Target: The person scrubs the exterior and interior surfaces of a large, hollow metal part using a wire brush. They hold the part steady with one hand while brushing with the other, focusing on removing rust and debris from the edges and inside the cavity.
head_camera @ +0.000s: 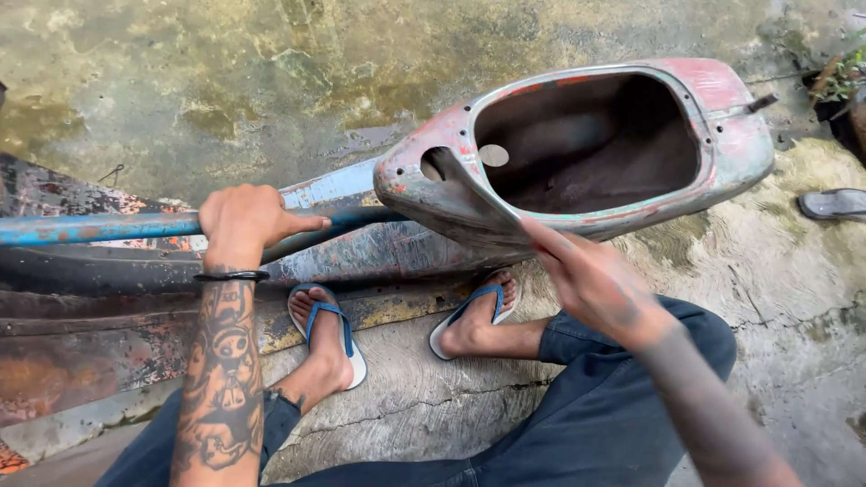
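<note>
An old scooter body shell (pixel 722 149), with worn red and grey paint and a hollow dark inside, lies on the concrete in front of me. My left hand (pixel 242 221) is closed around a worn blue tube (pixel 90 227) that runs from the left edge toward the shell. My right hand (pixel 591 284) is blurred and pressed against the shell's near lower edge, fingers pointing up-left; whether it holds anything cannot be told. My feet in blue-strapped sandals (pixel 329 329) rest below the frame.
A rusty, paint-flaked metal panel (pixel 81 347) lies along the left. A grey sandal (pixel 834 204) sits at the right edge, with a potted plant (pixel 843 86) above it. The ground is stained, cracked concrete (pixel 424 406).
</note>
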